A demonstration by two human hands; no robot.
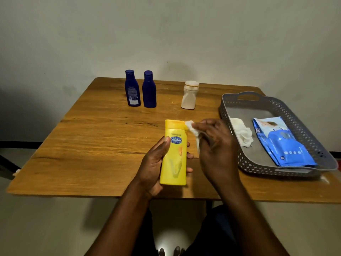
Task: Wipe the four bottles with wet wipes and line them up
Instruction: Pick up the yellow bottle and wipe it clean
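Nearest, the left hand [156,163] grips the yellow bottle [174,154] above the tabletop [92,145], while the right hand [215,145] pinches a wet wipe [193,130] against its cap. Right of them, the grey basket [239,154] holds a crumpled used wipe [241,133] and the wipes pack [282,141]. Farther off, two blue bottles [132,88] [149,89] and a white bottle [190,95] stand upright roughly in a row, seemingly finished; the yellow one looks last.
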